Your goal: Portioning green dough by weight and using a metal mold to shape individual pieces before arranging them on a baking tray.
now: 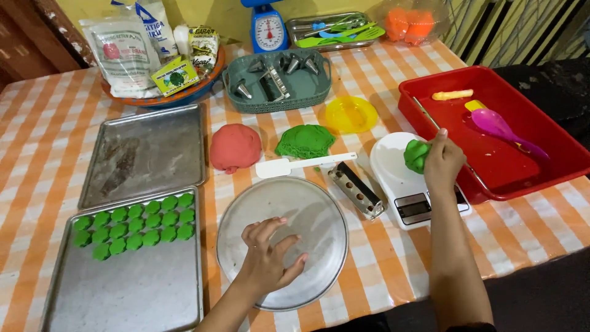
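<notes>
Green dough lump (pixel 416 155): sits over the platform of the white digital scale (pixel 405 178), pinched at its right side by the right hand.
Right hand (pixel 442 161): fingers closed on the green dough lump, index finger raised; grip tight, no gap visible.
Left hand (pixel 267 255): fingers spread and curled, palm down over the round metal plate (pixel 319 209); holds nothing; contact with the plate cannot be confirmed.
Near tray (pixel 123 295): rows of small green dough pieces (pixel 135 227) in its upper part.
Far tray (pixel 144 154): bare metal, behind the near tray.
Table centre: red dough ball (pixel 235 146) beside a larger green dough mass (pixel 305 141); white spatula (pixel 304 164) just in front of both; metal mould (pixel 355 189) between plate and scale.
Right side: red tub (pixel 424 92) holding a purple spoon (pixel 501 129), touching the scale's far edge.
</notes>
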